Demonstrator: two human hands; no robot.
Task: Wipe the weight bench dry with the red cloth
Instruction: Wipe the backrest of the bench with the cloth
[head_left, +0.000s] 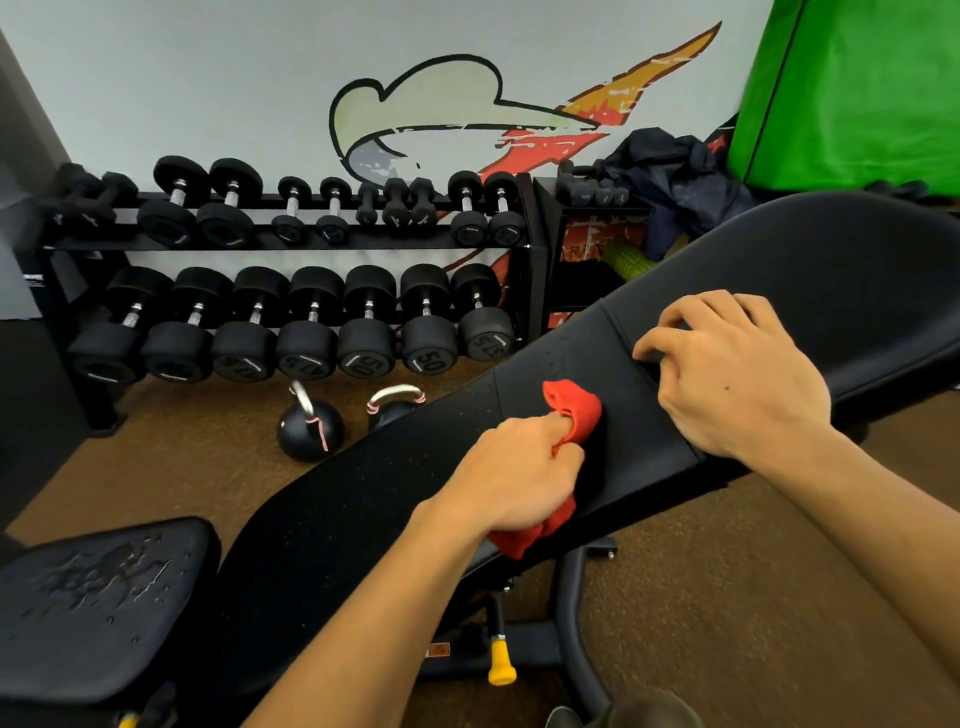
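While the red cloth (571, 415) is bunched in the left hand (511, 467), it is pressed onto the backrest pad of the weight bench (363, 499), about mid-length. Left hand is closed tight around the cloth: one wad sticks out past the fingertips, a second hangs off the pad's near edge below the wrist.

The right hand (737, 374) holds nothing. Its fingers are curled and spread, tips planted on the pad just beyond a cross seam; judged to be bracing the bench.

Key relation: the pad's long axis runs diagonally, from lower left of the grip up to the upper right. Fine droplets are seen on the pad immediately up-left of the cloth and further down the pad toward the seat end. The separate seat pad (98, 603), well down-left of the grip, carries the heaviest water, in pooled streaks.

So wet area lies mostly down-axis from the cloth, away from the right hand. The left hand is the nearer one and already holds the cloth; strokes along the long axis toward the seat are judged the likely next need. Pad section under the right hand looks dry, though glare makes that uncertain.

Task judged partway: seat pad not yet wiped.
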